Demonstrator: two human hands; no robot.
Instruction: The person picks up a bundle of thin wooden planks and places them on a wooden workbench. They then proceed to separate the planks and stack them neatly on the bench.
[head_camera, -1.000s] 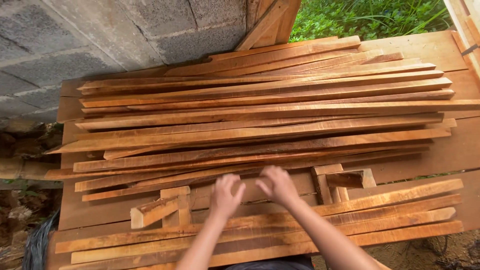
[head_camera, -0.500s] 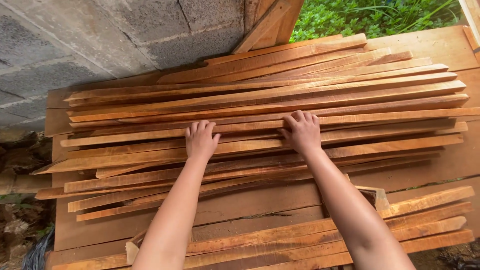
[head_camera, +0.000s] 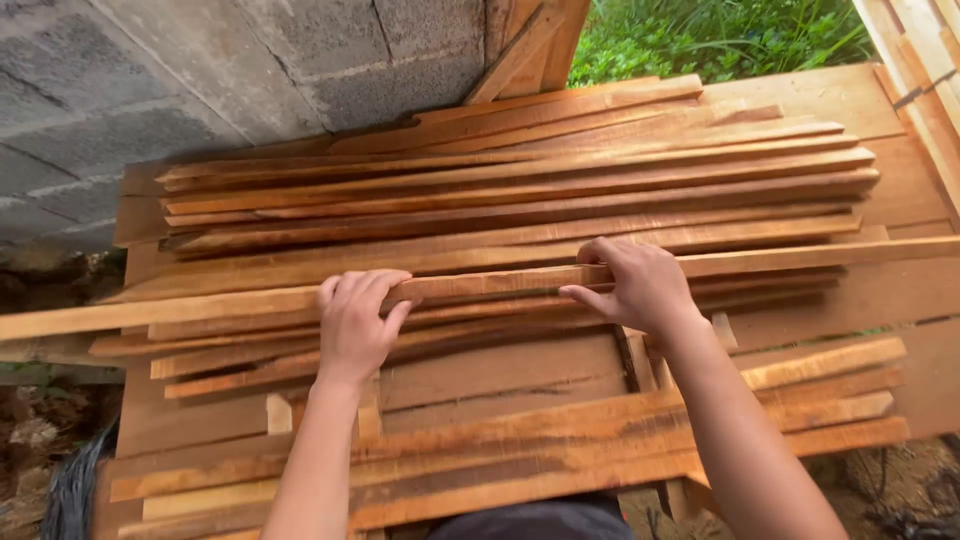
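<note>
Wooden slats, reddish-brown and rough-sawn, lie heaped lengthwise in a pile (head_camera: 520, 190) on a plank table (head_camera: 880, 110), with no box or bin about them. One long strip (head_camera: 480, 285) runs across the near edge of that pile, its left end jutting past the pile's left side and its right end reaching past the pile's right side. Both forearms stretch forward from the bottom of the view toward this strip. The left hand (head_camera: 355, 325) is closed on the strip left of its middle, fingers curled over the top edge and thumb beneath. The right hand (head_camera: 640, 285) clasps the strip right of its middle, fingers hooked over the far edge and thumb pointing left along the near side. Nearer than the strip lies a second bundle of slats (head_camera: 560, 450). Beyond the pile stands a grey block wall (head_camera: 200, 70), with green plants (head_camera: 720, 35) to its right.
</note>
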